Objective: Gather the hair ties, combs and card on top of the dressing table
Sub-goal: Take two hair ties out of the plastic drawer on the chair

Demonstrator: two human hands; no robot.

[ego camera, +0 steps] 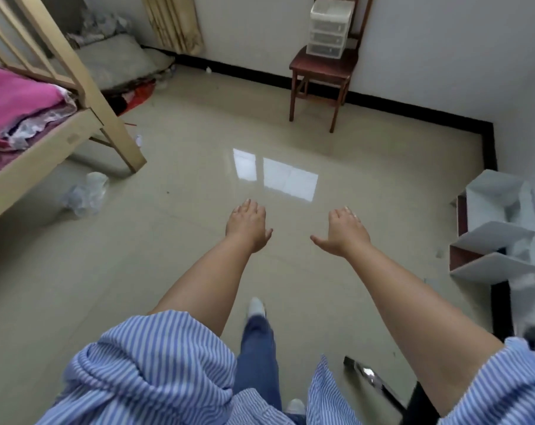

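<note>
My left hand (248, 226) and my right hand (343, 230) are stretched out in front of me over the shiny tiled floor, palms down, fingers apart, holding nothing. No hair ties, combs or card are in view. I cannot make out a dressing table top; only a white stepped shelf unit (499, 237) shows at the right edge. My legs in blue jeans and white shoes are below the arms.
A wooden bed frame (85, 124) with pink bedding stands at the left. A dark wooden chair (321, 72) carrying a white plastic drawer box (329, 29) sits against the far wall. Crumpled clear plastic (86, 194) lies on the floor near the bed.
</note>
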